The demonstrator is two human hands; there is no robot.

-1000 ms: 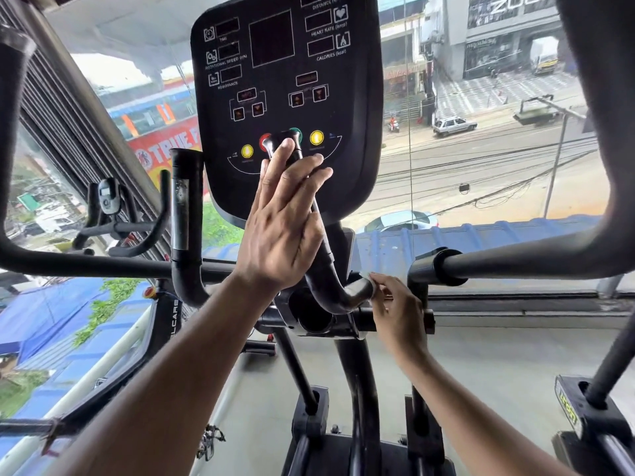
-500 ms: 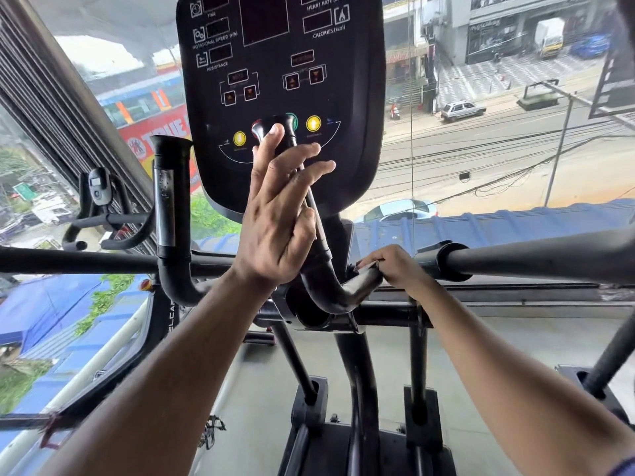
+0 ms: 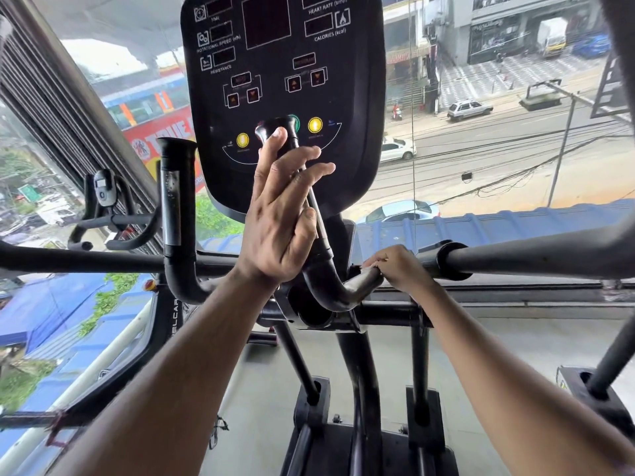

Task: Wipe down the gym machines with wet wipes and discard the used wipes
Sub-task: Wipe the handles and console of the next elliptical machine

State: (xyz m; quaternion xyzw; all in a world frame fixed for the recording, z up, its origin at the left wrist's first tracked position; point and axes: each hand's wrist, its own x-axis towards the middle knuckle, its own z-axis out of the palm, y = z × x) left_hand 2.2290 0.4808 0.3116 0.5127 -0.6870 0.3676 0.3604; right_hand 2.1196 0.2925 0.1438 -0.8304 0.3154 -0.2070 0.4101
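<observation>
Handlebar (image 3: 311, 214) of the gym machine was the thing under work: a black tube rising steeply in front of the console (image 3: 285, 97), its capped top level with the lower row of buttons, its foot curving down and round to the right into a horizontal stub at the middle of the frame. Along the upright stretch ran a paler, metallic strip, and the bend showed a dull sheen.

My judgement was that the coming move turned on that long axis. It ran nearly vertical, so a wiping stroke would have to travel up or down the tube, not across it.

On the upright lay the left hand (image 3: 278, 218), clearly the nearer of the two. Its grip was wide and flat, fingers straight and spread against the left side of the tube with the fingertips just below the cap, wrapped around nothing.

Lower down and to the right, the right hand (image 3: 395, 267) had its grip narrow, fingers curled over the horizontal stub beside the collar of the long side bar (image 3: 536, 255). Whether a wipe was pressed under either hand could not be told; none showed.
</observation>
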